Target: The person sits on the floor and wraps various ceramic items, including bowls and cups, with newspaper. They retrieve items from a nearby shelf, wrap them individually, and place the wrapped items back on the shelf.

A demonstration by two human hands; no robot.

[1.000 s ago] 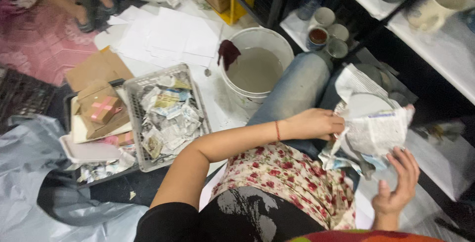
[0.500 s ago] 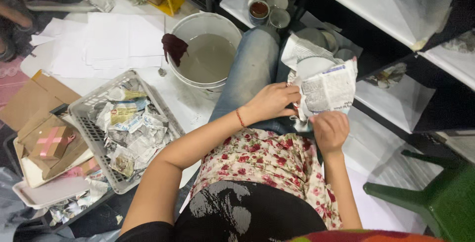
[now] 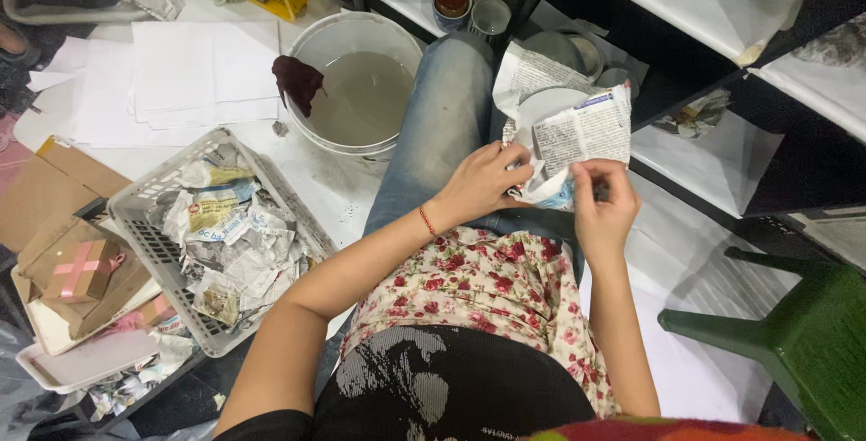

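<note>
now both hands are closed on the newspaper sheet (image 3: 577, 139) over the person's lap, above the jeans knee. left hand (image 3: 483, 181) pinches the sheet's lower left edge, fingers curled in; right hand (image 3: 603, 206) pinches the lower right edge between thumb and fingers. a pale round disc (image 3: 548, 101) shows behind the paper's top edge; whether the paper wraps it fully cannot be told.

change against the earliest frame: the right hand was then open and spread below the paper, not touching it; half a second ago it had closed onto the sheet, and it now grips nearer the bottom corner. the paper looks more gathered and folded inward, so the work reads as a wrapping or tearing grip, judged only.

view has swung too: the white bucket (image 3: 317, 44) of grey liquid with a dark rag (image 3: 296, 80) on its rim sits further up-left, the grey basket (image 3: 153, 190) of paper scraps is at the left, and a green stool (image 3: 794, 333) has come in at the lower right corner.
</note>
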